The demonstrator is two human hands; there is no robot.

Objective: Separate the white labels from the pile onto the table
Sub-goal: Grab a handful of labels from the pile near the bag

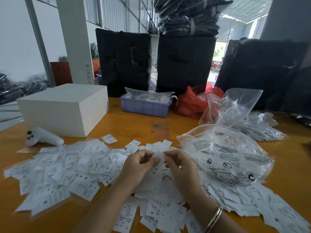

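Though pinched between fingers [152, 159], label [159, 154] blurred.

- Labels [70, 169] spread over the table [134, 126], lower left to lower right of the frame.
- Both hands meet at centre, left hand [138, 163] beside right hand [180, 165], above the labels.
- Box [64, 108] sits upper left, a controller [43, 137] just before it.
- Tray [145, 106] at upper centre, behind the labels.
- Plastic bag [225, 155] lies right of the hands, on the labels.
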